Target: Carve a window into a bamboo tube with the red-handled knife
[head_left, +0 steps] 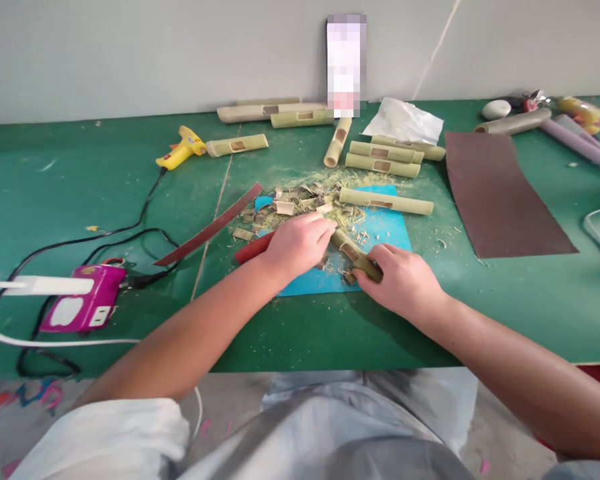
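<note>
Both of my hands are closed on a short bamboo tube [349,247] with a rectangular notch cut in its side, tilted over a blue sheet [385,230]. My left hand [300,243] has its fingers at the far end of the tube; what lies beneath the palm is hidden. The near end is wrapped by my right hand [405,277], thumb along the side. A red object [254,248] shows partly behind my left wrist, its kind unclear. Bamboo chips and shavings [285,207] are heaped just beyond. Another notched bamboo tube [387,201] lies across the sheet's far edge.
More notched tubes [383,165] lie at the back beside a white paper [405,121]. A phone [347,67] leans on the wall. At left are a yellow glue gun [183,150], a sandpaper strip [210,227] and a purple power block [87,300] with cords. Brown sandpaper [505,193] lies right.
</note>
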Available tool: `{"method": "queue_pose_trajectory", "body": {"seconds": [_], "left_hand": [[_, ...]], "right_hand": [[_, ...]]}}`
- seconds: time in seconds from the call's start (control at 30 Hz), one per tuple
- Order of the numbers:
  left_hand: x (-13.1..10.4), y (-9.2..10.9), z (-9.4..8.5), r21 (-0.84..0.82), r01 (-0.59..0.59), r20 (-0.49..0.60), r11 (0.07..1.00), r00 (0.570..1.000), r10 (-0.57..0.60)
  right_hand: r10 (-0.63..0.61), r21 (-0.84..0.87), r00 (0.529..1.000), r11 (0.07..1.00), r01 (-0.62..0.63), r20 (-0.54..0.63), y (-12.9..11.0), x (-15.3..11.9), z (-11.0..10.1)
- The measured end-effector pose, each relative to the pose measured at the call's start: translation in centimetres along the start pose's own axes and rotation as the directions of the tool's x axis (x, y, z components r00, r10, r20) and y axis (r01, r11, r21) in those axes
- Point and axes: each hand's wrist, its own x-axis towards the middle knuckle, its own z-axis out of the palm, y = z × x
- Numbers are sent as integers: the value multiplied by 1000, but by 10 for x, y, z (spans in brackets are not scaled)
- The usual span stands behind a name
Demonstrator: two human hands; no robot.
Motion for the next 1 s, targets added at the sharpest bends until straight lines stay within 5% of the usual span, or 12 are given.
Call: {"method": "queue_pose_trajectory", "body": {"seconds": [1.0], "left_hand": [[-4,-6,-2,-38,-12,13,999,1000,12]], "right_hand": [[25,41,1000,999,-26,15,1,0,-3]]}}
